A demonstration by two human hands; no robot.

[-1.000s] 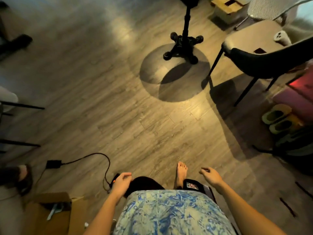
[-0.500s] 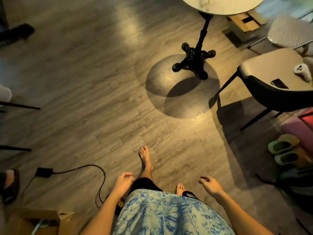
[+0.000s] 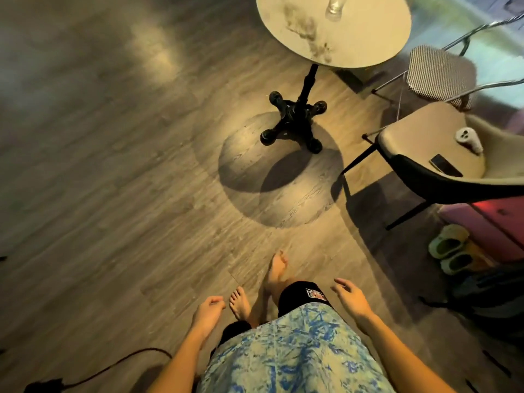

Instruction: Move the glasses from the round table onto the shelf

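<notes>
Head view has the person barefoot on the wood floor, both hands low at the waist and empty. The left hand (image 3: pixel 208 309) hangs with its fingers loosely curled, and the right hand (image 3: pixel 350 296) has its fingers relaxed and a little spread.

The glass (image 3: pixel 334 5) is well ahead of both hands, on the far part of the round table (image 3: pixel 354 41), slightly nearer the right hand's side.

As I see it, the main risk is the table itself. It stands on one post with a splayed black base (image 3: pixel 295 120), so a bare toe against a foot or a hip against the rim could rock the top and tip the glass. The chair (image 3: pixel 425 143) beyond the right hand narrows the way in on that side. A cable (image 3: pixel 113 367) lies on the floor below the left hand and could catch a foot on turning away. The shelf is out of sight.

The glass is clear, upright and cut off by the top edge, so only its lower part shows. In this dim light its outline is faint and a reach could misjudge it. I cannot tell if it holds anything.
</notes>
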